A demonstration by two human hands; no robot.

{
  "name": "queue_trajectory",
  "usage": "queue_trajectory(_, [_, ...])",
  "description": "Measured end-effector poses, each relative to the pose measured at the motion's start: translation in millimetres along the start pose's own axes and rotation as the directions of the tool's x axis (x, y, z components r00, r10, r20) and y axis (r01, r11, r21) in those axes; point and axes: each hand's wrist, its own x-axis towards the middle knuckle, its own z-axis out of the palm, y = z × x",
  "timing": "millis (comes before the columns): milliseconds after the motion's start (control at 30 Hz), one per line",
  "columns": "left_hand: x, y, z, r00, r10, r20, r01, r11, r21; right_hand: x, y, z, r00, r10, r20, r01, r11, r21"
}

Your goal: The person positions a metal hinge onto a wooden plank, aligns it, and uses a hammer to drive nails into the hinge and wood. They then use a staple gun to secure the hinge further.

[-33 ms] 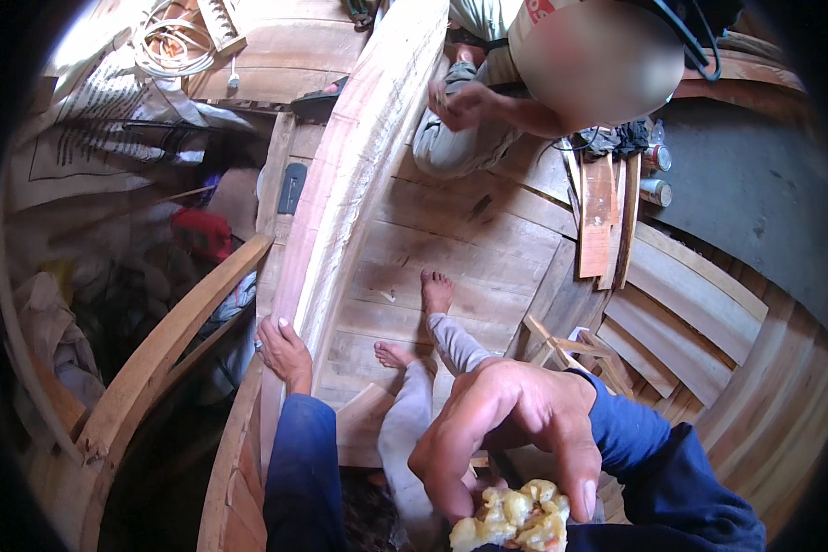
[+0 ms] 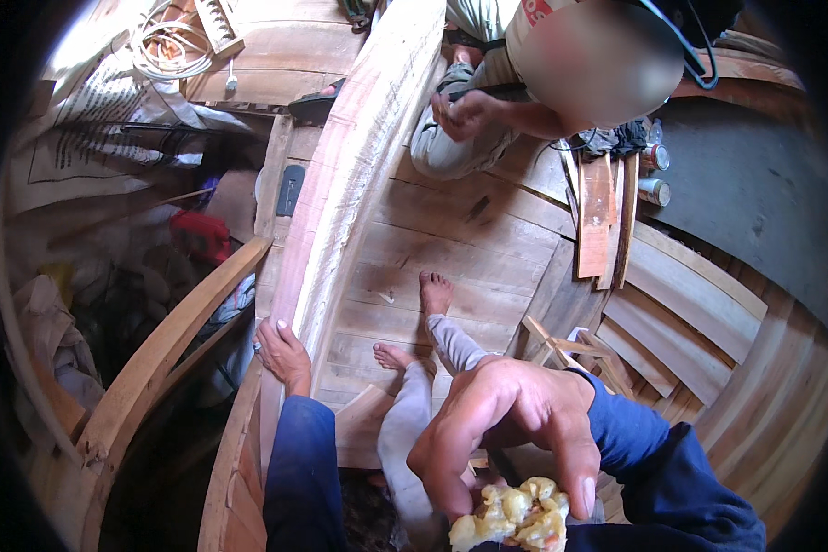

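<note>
Head-view landmark: I take the long, pinkish-white wooden beam [image 2: 334, 175].
Left hand [image 2: 286, 357]: laid on the beam's near end; I can't tell whether it clamps.
Right hand [image 2: 535, 394]: right of the beam, pinching a lumpy, pale-yellow, food-like piece [image 2: 515, 517].
Lump risk: I judge squeezing harder could crumble it.

Print on 1 sheet [image 2: 92, 115] (blurred), 1 shirt [image 2: 524, 37].

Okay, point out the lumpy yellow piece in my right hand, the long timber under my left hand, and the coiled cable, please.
Lumpy yellow piece [image 2: 512, 515]: head view, its bumpy upper side.
Long timber [image 2: 348, 175]: head view, its upper face, around mid-length.
Coiled cable [image 2: 173, 70]: head view, the coil's lower strands.
</note>
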Motion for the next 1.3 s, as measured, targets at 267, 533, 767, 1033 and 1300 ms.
queue_trajectory(267, [-1.5, -1.1, -0.8, 1.000, -0.007, 0.015, 0.007, 1.000, 0.010, -12.3, 1.2, -0.5, 0.997, -0.002, -0.078, -0.001, 0.999, -0.047])
queue_trajectory(533, [-0.2, -6.6, 6.3, 0.998, 0.056, -0.028, -0.055, 0.998, 0.022, -18.3, 6.1, -18.5, 0.954, -0.293, 0.067, 0.298, 0.949, -0.098])
queue_trajectory(767, [0.1, -9.0, 7.6, 0.997, 0.065, -0.048, -0.066, 0.998, -0.015, -43.4, 31.8, -33.2, 0.921, -0.385, 0.052, 0.388, 0.902, -0.188])
queue_trajectory(1033, [0.3, -12.0, 7.5, 0.998, 0.059, -0.027, -0.059, 0.998, -0.028, -45.7, 25.8, -32.5, 0.944, -0.205, 0.258, 0.259, 0.945, -0.199])
queue_trajectory(1300, [-0.4, -11.7, 5.8, 0.999, -0.023, 0.039, 0.025, 0.999, -0.039, -42.8, 46.0, -26.7, 0.901, -0.372, 0.223, 0.406, 0.904, -0.133])
